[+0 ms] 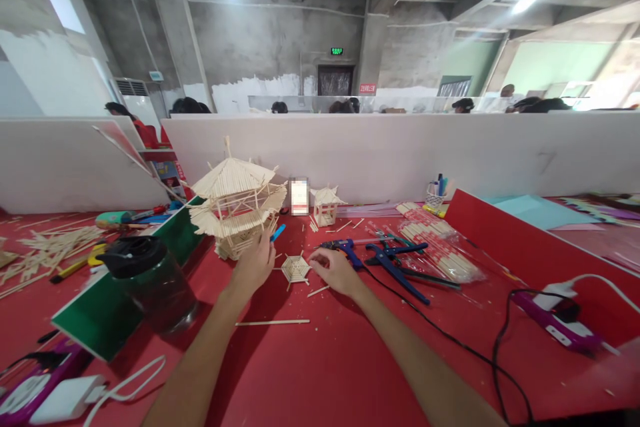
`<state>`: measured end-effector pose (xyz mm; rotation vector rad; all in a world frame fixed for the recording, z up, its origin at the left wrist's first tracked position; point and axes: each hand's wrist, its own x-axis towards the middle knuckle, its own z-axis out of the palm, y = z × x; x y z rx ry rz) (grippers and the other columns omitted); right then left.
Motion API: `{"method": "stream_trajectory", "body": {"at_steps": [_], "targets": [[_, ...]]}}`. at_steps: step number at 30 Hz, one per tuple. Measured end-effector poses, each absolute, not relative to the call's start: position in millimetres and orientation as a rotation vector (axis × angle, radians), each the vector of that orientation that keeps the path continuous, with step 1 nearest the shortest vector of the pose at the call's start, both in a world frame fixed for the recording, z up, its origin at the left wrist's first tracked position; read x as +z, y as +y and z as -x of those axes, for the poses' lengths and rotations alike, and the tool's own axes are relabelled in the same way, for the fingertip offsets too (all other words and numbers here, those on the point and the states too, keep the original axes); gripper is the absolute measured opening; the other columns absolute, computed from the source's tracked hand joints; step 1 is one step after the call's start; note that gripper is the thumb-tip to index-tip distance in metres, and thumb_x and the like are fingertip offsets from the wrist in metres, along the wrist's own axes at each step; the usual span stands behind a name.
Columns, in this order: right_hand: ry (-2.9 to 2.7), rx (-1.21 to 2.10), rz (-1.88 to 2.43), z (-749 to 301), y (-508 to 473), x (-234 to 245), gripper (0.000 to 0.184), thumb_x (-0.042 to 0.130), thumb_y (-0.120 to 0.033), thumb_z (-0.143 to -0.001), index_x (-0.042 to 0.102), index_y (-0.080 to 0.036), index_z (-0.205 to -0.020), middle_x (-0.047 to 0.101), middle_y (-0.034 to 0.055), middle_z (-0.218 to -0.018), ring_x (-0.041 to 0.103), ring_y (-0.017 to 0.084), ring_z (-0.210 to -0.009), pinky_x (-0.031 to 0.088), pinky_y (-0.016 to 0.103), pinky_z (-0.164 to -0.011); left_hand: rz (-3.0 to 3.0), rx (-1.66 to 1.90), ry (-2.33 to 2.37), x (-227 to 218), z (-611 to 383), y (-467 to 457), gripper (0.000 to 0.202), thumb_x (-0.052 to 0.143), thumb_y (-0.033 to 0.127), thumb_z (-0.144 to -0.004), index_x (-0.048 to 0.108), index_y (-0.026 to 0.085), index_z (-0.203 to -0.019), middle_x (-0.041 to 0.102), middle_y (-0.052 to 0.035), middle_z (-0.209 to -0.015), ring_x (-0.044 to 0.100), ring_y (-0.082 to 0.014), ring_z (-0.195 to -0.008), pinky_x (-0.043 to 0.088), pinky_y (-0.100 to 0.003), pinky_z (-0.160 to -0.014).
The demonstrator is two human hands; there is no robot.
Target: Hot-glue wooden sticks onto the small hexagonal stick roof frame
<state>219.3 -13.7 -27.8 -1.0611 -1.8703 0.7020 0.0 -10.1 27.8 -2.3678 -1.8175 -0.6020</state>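
My left hand (256,260) is closed, and a slim blue tool (278,233) sticks out from its fingers; its tip cannot be made out. Just right of that hand, a small hexagonal web of wooden sticks (295,269) lies flat on the red table (320,373). From the other side my right hand (336,271) reaches its edge with thumb and fingertips drawn together; whether they grip a stick is too small to tell. Behind my left hand stands a large two-tiered stick pavilion (235,180). A smaller stick pavilion (327,205) stands farther back.
Right of my right hand lie a glue gun (350,252), blue cutting pliers (397,273) and bagged sticks (435,247). A dark bottle (153,287) stands left. One loose stick (273,322) lies in front. A black cable (425,320) crosses the right; white partitions (400,153) close the back.
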Motion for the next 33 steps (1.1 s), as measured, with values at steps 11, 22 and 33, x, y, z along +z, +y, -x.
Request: {"method": "stream_trajectory", "body": {"at_steps": [11,22,33], "targets": [[-1.373,1.095,0.813,-209,-17,-20,0.029,0.068,-0.045,-0.077,0.063,-0.018,-0.086,0.058,-0.0030,-0.062,0.048,0.011,-0.050,0.039,0.024,-0.050,2.906,-0.540,-1.436,7,-31,-24,0.033,0.024,0.037,-0.102,0.052,0.020,-0.103,0.067,-0.0072,-0.091,0.065,-0.0234,-0.086,0.042,-0.030,-0.073],[-1.309,1.182,0.769,-207,-21,-18,0.032,0.076,-0.046,-0.068,0.068,-0.019,-0.083,0.059,-0.0026,-0.061,0.047,0.010,-0.048,0.040,0.024,-0.049,2.958,-0.507,-1.460,13,-29,-24,0.034,0.027,0.045,-0.101,0.052,0.023,-0.107,0.068,-0.0031,-0.087,0.065,-0.0214,-0.080,0.037,-0.027,-0.066],[-1.075,1.250,0.960,-218,-4,-34,0.048,0.068,-0.063,-0.069,0.041,-0.022,-0.068,0.045,-0.0087,-0.047,0.041,0.009,-0.040,0.034,0.021,-0.039,2.529,-0.099,-1.796,16,16,-3,0.012,0.044,0.020,-0.090,0.055,0.021,-0.096,0.067,-0.0114,-0.104,0.064,-0.0269,-0.097,0.043,-0.033,-0.075]]}}
